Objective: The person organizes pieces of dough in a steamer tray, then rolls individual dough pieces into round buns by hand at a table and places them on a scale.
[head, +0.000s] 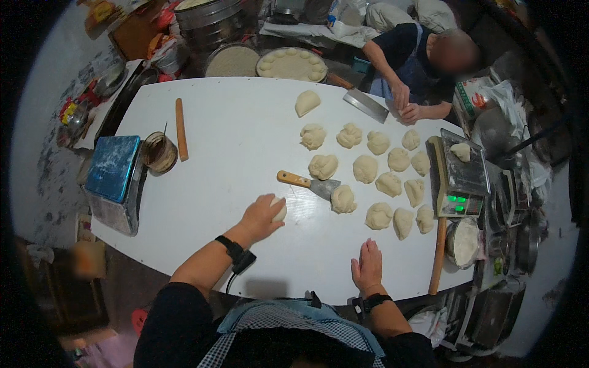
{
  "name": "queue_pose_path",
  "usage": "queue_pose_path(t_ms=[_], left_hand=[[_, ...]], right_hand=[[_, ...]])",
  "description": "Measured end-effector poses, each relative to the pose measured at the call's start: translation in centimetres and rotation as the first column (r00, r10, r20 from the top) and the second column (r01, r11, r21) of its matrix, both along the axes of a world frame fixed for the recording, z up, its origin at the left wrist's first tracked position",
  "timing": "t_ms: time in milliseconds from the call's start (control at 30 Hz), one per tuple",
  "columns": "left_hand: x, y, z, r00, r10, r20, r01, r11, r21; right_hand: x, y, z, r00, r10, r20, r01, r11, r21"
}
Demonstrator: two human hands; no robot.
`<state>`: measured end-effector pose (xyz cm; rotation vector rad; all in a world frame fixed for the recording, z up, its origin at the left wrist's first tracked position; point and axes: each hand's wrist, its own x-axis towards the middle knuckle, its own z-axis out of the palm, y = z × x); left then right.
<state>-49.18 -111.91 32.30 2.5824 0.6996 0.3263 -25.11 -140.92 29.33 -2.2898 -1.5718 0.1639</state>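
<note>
My left hand (261, 217) is cupped over a small dough ball (279, 209) on the white table (225, 138), hiding most of it. My right hand (368, 268) is at the near side of the table with nothing in it; its fingers are straight and its thumb stands apart. Beyond it several lumpy dough pieces lie in loose rows, the nearest being a round piece (379, 216) and a longer one (403, 223). A scraper with a wooden handle (293, 179) lies between my left hand and the rows, its blade touching a dough lump (343, 199).
Across the table a co-worker's hands (407, 103) work beside a cleaver (366, 105). A scale holding dough (460, 152), a rolling pin (438, 257) and a flour bowl (463, 244) line the right edge. A blue-topped scale (112, 168), a jar (159, 154) and another rolling pin (181, 131) are left.
</note>
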Motion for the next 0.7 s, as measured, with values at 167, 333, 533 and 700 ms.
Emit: queue_pose_path(t_ms=[167, 333, 533, 700], left_hand=[[0.9, -4.4, -0.2, 0.984, -0.177, 0.03, 0.179, 0.981, -0.069], [-2.4, -6.8, -2.2, 0.993, 0.031, 0.111, -0.019, 0.994, -0.111], [-7.5, -8.0, -2.3, 0.961, 0.176, -0.214, -0.178, 0.984, 0.008], [-7.7, -8.1, -2.7, 0.981, 0.134, -0.14, -0.129, 0.991, 0.044]], right_hand=[[0.3, 0.0, 0.3, 1.0, -0.024, -0.001, 0.024, 0.999, 0.037], [0.9, -0.4, 0.4, 0.998, 0.021, -0.062, -0.015, 0.996, 0.09], [0.6, -0.3, 0.9, 0.998, -0.019, -0.054, 0.022, 0.997, 0.069], [0.8, -0.8, 0.7, 0.999, 0.007, -0.044, 0.002, 0.982, 0.189]])
